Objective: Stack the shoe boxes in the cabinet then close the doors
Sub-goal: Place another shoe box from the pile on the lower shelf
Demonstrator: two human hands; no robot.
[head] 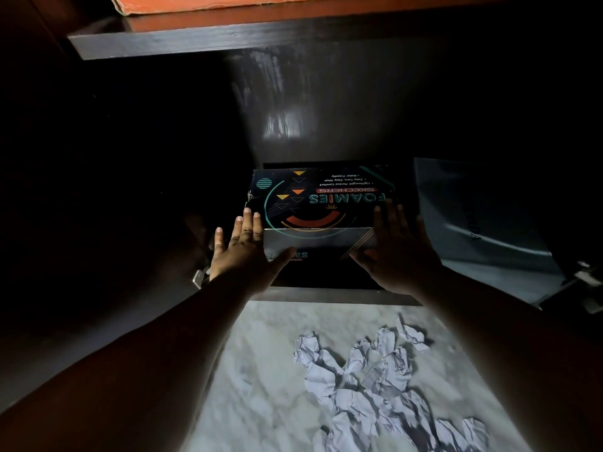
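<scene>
A dark shoe box (321, 203) with coloured print and upside-down lettering sits in the lowest compartment of the dark cabinet (332, 294). My left hand (243, 252) lies at its front left corner with straight fingers and the thumb across the front face. My right hand (396, 252) presses the front right corner the same way. An orange box (208, 3) rests on the shelf (228, 40) above. On the right an open cabinet door (483, 216) stands ajar. The left side is too dark to read.
Crumpled white paper (385, 386) lies on the marble floor (261, 370) in front of the cabinet. A metal hinge (199, 277) shows at the left edge of the compartment, and hinge hardware (587, 277) at the far right.
</scene>
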